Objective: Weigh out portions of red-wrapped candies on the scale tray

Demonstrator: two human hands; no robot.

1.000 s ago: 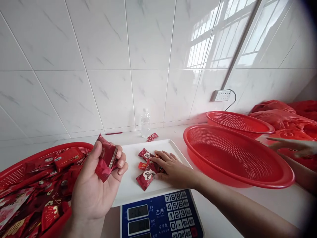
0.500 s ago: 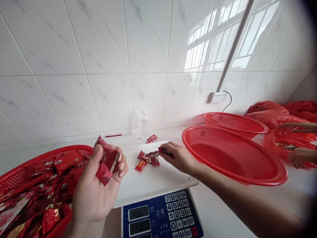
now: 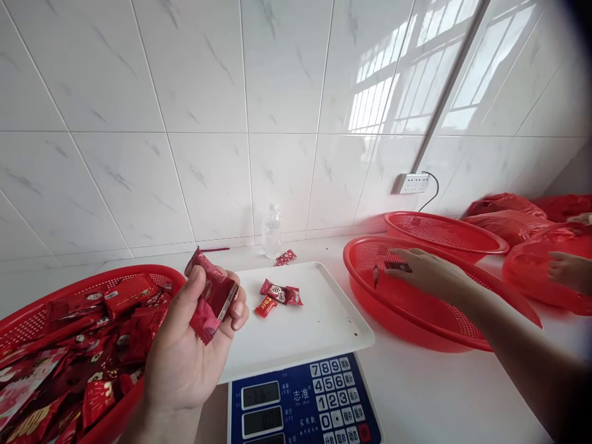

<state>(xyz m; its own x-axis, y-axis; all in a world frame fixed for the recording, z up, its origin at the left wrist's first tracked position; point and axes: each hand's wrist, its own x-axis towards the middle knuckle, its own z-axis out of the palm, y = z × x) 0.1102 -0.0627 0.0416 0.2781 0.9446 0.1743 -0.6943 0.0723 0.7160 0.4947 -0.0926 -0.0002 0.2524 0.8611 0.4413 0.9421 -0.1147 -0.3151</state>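
Note:
My left hand [image 3: 194,333] is closed around several red and maroon wrapped candies [image 3: 215,296], held up at the left of the scale's white tray [image 3: 296,345]. My right hand [image 3: 430,271] is over the near red basket [image 3: 444,342] on the right. A dark red wrapped candy [image 3: 398,266] shows at its fingertips, and another small wrapped piece [image 3: 376,276] hangs or falls just left of them, apart from the fingers. On the tray lie a maroon wrapped candy [image 3: 282,293] and a small red-and-yellow packet [image 3: 265,306].
A red basket full of red snack packets [image 3: 134,296] stands at left. The scale's keypad [image 3: 335,394] faces me. Behind are a clear bottle [image 3: 272,231] and a red packet [image 3: 285,258]. At right sit a second red basket [image 3: 444,231], red bags [image 3: 504,213] and another person's hand [image 3: 571,271].
My right hand has moved right from the tray to over the red basket, taking candy off the tray. My left hand keeps its candies. The other person's hands have shifted.

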